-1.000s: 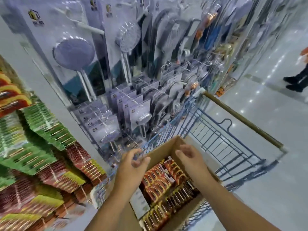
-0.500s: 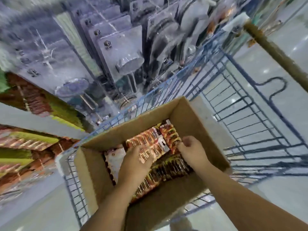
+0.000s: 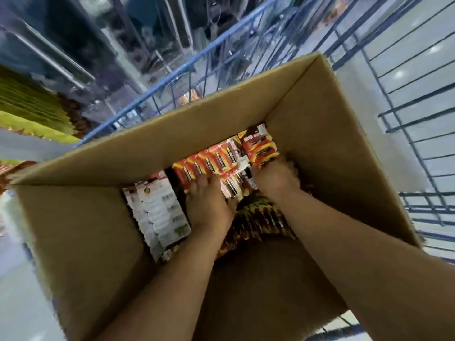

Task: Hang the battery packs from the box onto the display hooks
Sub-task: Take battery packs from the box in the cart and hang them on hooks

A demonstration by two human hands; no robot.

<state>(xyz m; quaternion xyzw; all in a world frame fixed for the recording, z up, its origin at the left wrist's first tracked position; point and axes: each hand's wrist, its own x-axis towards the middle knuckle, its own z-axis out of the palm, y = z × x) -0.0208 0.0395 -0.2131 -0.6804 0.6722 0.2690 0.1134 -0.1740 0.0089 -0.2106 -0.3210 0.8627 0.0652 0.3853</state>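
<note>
An open cardboard box stands in a blue wire cart. On its bottom lie several orange and red battery packs, with white-backed packs to the left and darker packs nearer me. Both hands reach deep into the box. My left hand lies on the orange packs, fingers over their top and thumb against the near side. My right hand is blurred at the lower edge of a red pack, and its fingertips are hidden. No display hooks show clearly.
The cart's blue rail runs behind the box. Blurred dark shelving with hanging goods fills the top. Green packs hang at the far left. Shiny shop floor shows through the cart wires on the right.
My view has tipped down from the shelves into the box. Both hands have gone from above the box rim down onto the battery packs at the bottom.
</note>
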